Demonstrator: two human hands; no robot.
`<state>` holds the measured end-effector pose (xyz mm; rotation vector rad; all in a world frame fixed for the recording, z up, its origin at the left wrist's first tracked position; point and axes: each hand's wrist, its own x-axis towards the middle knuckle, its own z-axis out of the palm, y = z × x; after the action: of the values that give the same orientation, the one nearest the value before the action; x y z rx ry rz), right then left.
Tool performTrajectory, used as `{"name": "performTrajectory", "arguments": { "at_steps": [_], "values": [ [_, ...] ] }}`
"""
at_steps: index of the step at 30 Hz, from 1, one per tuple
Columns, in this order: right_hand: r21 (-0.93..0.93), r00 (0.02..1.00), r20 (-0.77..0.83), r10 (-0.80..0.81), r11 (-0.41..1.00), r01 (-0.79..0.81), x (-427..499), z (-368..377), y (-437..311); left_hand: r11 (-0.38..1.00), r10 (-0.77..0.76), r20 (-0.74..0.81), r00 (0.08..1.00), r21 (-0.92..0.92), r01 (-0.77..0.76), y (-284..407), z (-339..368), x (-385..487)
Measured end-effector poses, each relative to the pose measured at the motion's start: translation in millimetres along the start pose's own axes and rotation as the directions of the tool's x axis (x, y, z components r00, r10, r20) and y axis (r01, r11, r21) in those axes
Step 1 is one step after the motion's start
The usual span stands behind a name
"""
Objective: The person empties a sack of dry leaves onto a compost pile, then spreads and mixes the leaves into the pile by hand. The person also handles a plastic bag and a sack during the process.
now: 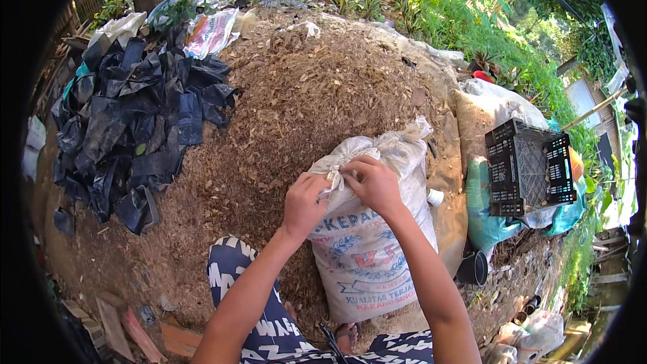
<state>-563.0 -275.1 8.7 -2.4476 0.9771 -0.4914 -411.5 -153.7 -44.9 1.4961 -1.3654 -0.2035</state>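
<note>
A full white woven plastic sack (371,258) with blue and red print stands before me, close to my feet. Its mouth is gathered near one top corner. There my left hand (306,202) pinches the bunched sack cloth between thumb and fingers. Close beside it, to the right, my right hand (371,182) has its thumb and bent fingers on the same gathered cloth. Whether a tie or string lies between the fingertips I cannot tell. The other top corner of the sack sticks up, crumpled, beyond my right hand.
Brown mulch-like material (283,91) is heaped beyond the sack. Black plastic bags (141,106) lie piled at left. On filled sacks at right rests a black plastic crate (505,167); a black pot (472,269) and a white cup-like item (435,197) are nearer. Wooden boards (113,326) lie at lower left.
</note>
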Motion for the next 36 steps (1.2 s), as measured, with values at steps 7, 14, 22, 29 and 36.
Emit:
{"name": "performTrajectory", "arguments": {
  "at_steps": [7,14,22,29,36],
  "values": [
    [0.121,0.997,0.045,0.055,0.991,-0.06,11.3,-7.4,-3.3,0.956,0.188,0.033,0.982,0.223,-0.19,-2.5,6.1,-6.6],
    [0.196,0.971,0.229,-0.07,0.98,0.025,41.1,-11.9,-9.1,0.951,0.184,-0.03,0.983,0.26,-0.17,-1.5,7.7,-10.0],
    [0.262,0.838,0.458,0.296,0.856,-0.446,60.4,-24.1,-9.4,0.929,0.219,-0.052,0.974,0.315,-0.192,8.8,2.7,-7.9],
    [-0.116,0.846,0.503,0.179,0.983,-0.14,95.6,-47.8,-51.7,0.947,0.24,-0.029,0.97,0.226,-0.228,10.9,10.7,-5.8],
    [0.569,0.81,0.575,-0.114,0.767,-0.296,111.5,-21.7,-92.3,0.961,0.193,-0.003,0.981,0.203,-0.189,23.3,19.9,-13.5]
  ]
}}
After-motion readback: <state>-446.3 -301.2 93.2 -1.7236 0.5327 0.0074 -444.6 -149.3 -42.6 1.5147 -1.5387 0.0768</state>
